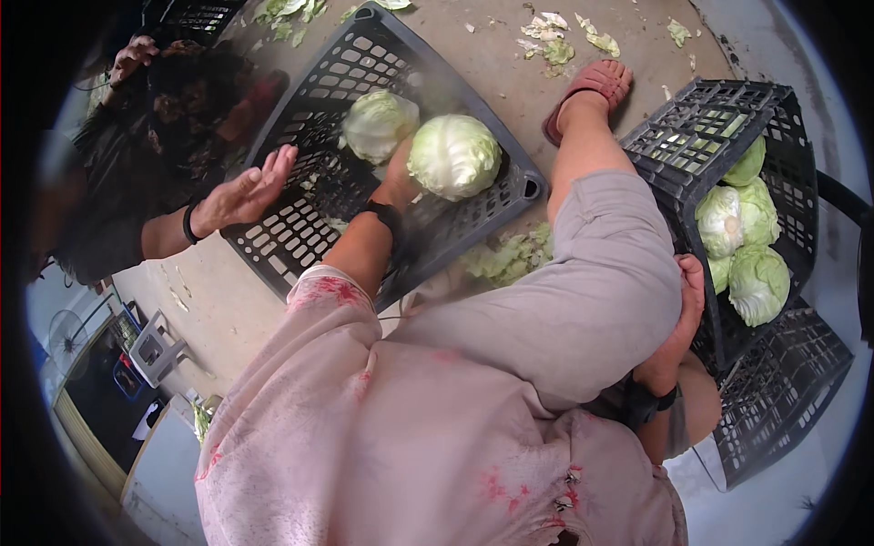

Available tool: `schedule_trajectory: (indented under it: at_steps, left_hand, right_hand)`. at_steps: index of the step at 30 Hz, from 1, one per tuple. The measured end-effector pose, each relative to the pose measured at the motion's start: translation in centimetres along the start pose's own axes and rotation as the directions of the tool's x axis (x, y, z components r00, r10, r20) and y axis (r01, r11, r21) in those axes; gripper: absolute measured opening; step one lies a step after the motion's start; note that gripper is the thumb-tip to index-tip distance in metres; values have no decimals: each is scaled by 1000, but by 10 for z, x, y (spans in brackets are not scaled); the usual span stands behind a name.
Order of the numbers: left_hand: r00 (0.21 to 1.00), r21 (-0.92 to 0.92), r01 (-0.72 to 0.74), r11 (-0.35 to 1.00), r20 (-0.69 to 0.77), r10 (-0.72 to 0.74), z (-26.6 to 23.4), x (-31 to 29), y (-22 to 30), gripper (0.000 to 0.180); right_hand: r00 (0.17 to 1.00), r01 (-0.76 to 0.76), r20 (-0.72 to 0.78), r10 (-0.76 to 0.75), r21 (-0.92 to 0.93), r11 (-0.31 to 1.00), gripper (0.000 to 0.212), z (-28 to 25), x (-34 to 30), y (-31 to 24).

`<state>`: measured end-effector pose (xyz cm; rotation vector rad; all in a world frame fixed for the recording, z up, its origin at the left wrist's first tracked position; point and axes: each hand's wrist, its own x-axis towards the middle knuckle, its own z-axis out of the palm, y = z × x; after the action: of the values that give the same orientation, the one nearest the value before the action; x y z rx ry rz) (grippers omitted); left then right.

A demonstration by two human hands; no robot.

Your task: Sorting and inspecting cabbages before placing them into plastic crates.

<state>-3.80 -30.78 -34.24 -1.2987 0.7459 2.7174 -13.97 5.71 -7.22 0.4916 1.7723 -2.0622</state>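
My left arm reaches into a black slatted crate [487, 214] in front of me. My left hand [401, 177] is at the side of a pale green cabbage [455, 156] and appears to grip it; the fingers are hidden behind it. A second cabbage [378, 126] lies just beyond, in the same crate. My right hand [687, 300] rests beside my bent knee, close to another black crate [683, 205] tilted toward me. Its fingers are partly out of sight, look loosely extended and hold nothing. Several cabbages [758, 284] sit in that tilted crate.
At the left sits another person, whose open hand [246, 196] hovers over the front crate's edge. Loose cabbage leaves [514, 259] litter the floor. A further black crate [774, 409] supports the right one. A light stool [157, 348] and a fan stand at far left.
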Motion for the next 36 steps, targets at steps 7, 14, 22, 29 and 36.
schedule_trajectory:
  at_steps: [7,14,22,29,36]
  left_hand:
    - [991,-107,88,990,111,-76,-19,3,0,48]
    - [998,16,60,998,-24,-60,-31,4,-2,57]
    - [985,50,169,984,-51,-166,-12,-13,4,65]
    - [994,-45,93,995,54,-91,-4,-17,-3,61]
    - [993,-97,59,994,-95,-68,-50,11,-3,70]
  right_hand:
    - [1000,20,-19,-22,-91,996,17,8,0,-6]
    - [999,-30,-21,29,-41,999,14,11,5,-6]
    - [999,-6,34,9,-85,996,13,9,11,-1]
    - [996,1,-85,-4,-34,999,11,20,7,-1]
    - [991,-130,38,130,9,991,10,-10,20,4]
